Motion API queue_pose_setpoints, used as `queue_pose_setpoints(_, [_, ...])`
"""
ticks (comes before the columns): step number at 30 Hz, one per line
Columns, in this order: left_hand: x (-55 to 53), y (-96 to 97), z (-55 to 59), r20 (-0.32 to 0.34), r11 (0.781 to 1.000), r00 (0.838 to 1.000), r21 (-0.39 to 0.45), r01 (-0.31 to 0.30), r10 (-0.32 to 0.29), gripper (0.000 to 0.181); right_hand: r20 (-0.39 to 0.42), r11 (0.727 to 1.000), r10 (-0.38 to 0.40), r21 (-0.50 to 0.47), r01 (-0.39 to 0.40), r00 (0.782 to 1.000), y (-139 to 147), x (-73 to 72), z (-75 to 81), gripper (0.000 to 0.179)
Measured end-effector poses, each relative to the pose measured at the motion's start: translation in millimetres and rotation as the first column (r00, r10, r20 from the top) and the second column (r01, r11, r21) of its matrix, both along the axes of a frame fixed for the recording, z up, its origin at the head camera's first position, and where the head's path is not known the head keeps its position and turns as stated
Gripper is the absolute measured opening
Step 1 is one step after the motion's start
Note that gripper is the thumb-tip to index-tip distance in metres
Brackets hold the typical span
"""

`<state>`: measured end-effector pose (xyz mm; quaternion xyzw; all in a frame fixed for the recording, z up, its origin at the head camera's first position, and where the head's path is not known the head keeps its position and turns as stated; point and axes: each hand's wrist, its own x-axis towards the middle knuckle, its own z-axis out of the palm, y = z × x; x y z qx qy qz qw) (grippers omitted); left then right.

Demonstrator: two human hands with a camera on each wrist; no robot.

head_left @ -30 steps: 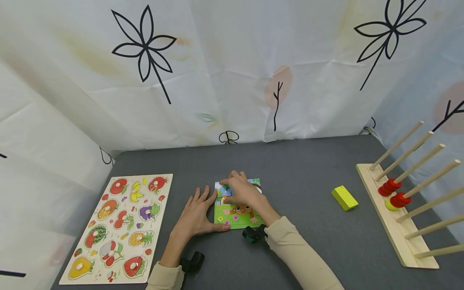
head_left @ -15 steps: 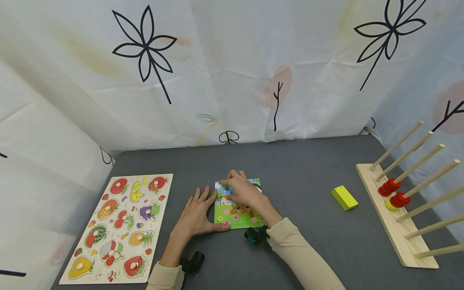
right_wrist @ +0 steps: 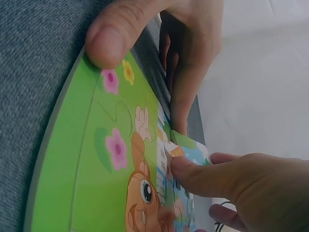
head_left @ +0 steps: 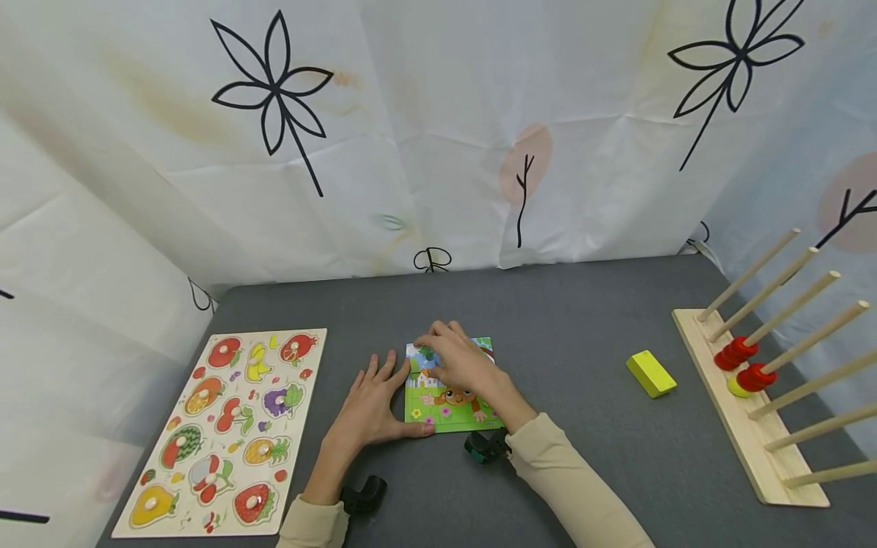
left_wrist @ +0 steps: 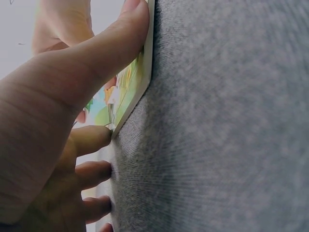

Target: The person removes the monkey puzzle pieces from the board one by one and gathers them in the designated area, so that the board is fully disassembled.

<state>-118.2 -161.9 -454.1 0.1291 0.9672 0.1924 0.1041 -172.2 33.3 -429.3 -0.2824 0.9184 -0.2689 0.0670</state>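
Observation:
A jigsaw puzzle (head_left: 445,416) with a cartoon animal, pink and yellow flowers and a green ground lies flat on the grey table. My left hand (head_left: 372,405) steadies its near left corner, fingers spread and straight. The left thumb (right_wrist: 107,46) rests on the near edge, and the index finger touches the left side. Over the upper left part is my right hand (head_left: 460,359), its fingers bent. In the right wrist view, its thumb and fingers pinch a blue-and-green puzzle piece (right_wrist: 195,151) at the far left corner. The right hand hides part of the picture.
To the left lies a fruit peg puzzle board (head_left: 229,434). A yellow block (head_left: 652,374) sits on the right side of the table. Farther right stands a wooden rack (head_left: 754,418) of tall pegs, with red and yellow beads on two of them. A white patterned cloth (head_left: 438,152) hangs behind.
My right hand has shifted very slightly, and its thumb has moved up a little, showing more of the picture beneath. The right sleeve has slid slightly rightward. The left hand stays put.

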Motion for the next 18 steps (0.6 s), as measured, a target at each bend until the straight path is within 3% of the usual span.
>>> queue_pose_setpoints(8, [0.2,1.1,-0.5,0.005,1.000,1.000,0.008,-0.002,0.002,0.118,0.037,0.998,-0.025,-0.048,0.026,0.999,17.1,-4.7,2.5,0.046])
queue_pose_setpoints(18, [0.6,1.4,1.4,0.017,1.000,1.000,0.009,-0.022,0.021,0.120,0.049,0.997,-0.068,-0.039,0.070,0.996,62.5,-20.5,9.6,0.048])
